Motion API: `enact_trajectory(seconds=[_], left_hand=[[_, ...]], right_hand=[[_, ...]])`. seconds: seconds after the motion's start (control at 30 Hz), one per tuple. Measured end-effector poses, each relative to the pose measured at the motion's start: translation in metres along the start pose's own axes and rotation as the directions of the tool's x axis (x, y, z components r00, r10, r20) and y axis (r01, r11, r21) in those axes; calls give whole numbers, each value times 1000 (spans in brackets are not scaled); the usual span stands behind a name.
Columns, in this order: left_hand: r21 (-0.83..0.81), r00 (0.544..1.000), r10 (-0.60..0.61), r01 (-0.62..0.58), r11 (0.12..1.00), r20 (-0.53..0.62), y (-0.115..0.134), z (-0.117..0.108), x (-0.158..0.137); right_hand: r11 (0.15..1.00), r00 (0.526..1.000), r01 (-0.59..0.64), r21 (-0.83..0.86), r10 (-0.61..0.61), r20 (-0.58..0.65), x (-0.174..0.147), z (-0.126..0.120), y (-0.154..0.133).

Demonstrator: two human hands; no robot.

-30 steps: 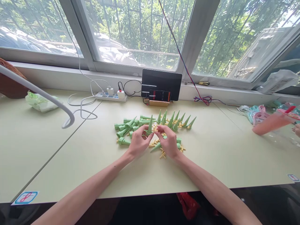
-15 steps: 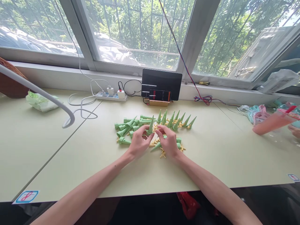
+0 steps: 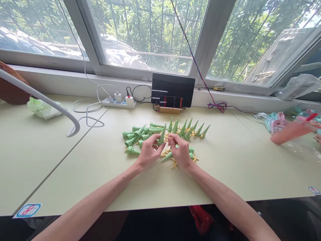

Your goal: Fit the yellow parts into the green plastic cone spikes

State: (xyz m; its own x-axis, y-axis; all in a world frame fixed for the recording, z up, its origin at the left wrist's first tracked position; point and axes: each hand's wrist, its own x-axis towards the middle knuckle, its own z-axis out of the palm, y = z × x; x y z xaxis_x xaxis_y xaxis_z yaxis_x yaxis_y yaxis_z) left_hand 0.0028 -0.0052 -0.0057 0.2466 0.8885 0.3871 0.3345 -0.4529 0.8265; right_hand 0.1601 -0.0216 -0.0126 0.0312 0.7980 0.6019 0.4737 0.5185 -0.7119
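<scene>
My left hand (image 3: pixel 149 151) is closed round the base of a green plastic watering spike (image 3: pixel 162 134), its point up and leaning slightly right. Close beside it, my right hand (image 3: pixel 181 152) has thumb and forefinger pinched near the spike's lower side; what they hold, if anything, is too small and covered to make out. Small yellow valve pieces (image 3: pixel 174 164) lie scattered under and around both hands. To the left, several green spikes (image 3: pixel 136 134) lie in a loose pile. Behind my right hand several spikes (image 3: pixel 199 129) stand upright, some with yellow pieces at their bases.
A tablet (image 3: pixel 173 85) leans at the window with a phone (image 3: pixel 172 101) before it. A power strip (image 3: pixel 120 103) with cables sits back left. A white curved rod (image 3: pixel 50 97) crosses the left side. At right are a pink drink cup (image 3: pixel 292 130) and part of another person's hand (image 3: pixel 318 138).
The spike in my left hand leans a little more to the right. My right fingers have shifted very slightly; the other things stay where they were.
</scene>
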Motion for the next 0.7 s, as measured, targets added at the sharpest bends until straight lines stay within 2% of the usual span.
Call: enact_trajectory(seconds=[0.37,0.57,0.7], left_hand=[[28,999,-13,14,999,-52,6,-2,1],[60,997,-1,5,998,-77,6,-2,2],[-3,998,-33,33,999,-48,10,-3,2]], right_hand=[[1000,997,-29,9,28,69,1,-1,-2],[999,998,-2,34,0,69,1,0,1],[999,998,16,42,-19,60,1,-1,0]])
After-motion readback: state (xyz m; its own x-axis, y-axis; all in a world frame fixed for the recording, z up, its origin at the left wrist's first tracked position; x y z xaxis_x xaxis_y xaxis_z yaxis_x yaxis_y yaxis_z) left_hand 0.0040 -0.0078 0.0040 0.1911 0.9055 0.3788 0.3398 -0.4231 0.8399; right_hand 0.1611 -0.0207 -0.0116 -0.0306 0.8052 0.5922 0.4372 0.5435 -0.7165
